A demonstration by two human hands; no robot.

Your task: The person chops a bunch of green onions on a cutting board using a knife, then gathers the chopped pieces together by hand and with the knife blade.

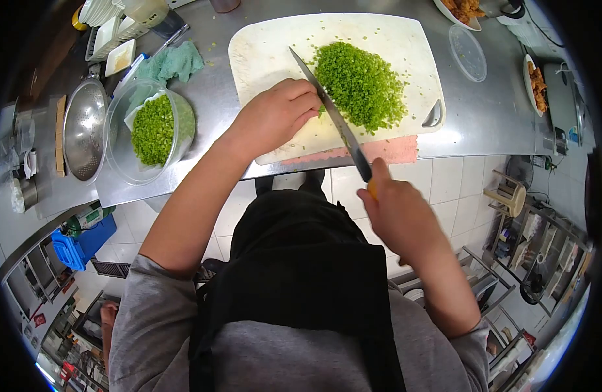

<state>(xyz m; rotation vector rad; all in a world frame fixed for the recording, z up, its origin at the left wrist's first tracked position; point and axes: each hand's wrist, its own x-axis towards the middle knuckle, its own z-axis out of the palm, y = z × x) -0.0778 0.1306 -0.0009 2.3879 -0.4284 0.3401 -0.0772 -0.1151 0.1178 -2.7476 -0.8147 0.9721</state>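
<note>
My right hand (402,212) is wrapped round the yellow handle of a long kitchen knife (340,123). Its blade slants up and left across a white cutting board (265,49). On the board's left part, my left hand (279,111) rests with curled fingers close beside the blade. A small bit of green onion shows at those fingertips; the rest is hidden under the hand. Right of the blade lies a heap of finely chopped green onions (360,85), with loose bits scattered round it.
A clear plastic tub (183,124) holding chopped green onions stands left of the board. Beside it are a metal colander (85,130) and a green cloth (174,63). A pink cloth (386,150) sticks out under the board's front edge. A clear lid (467,52) lies at right.
</note>
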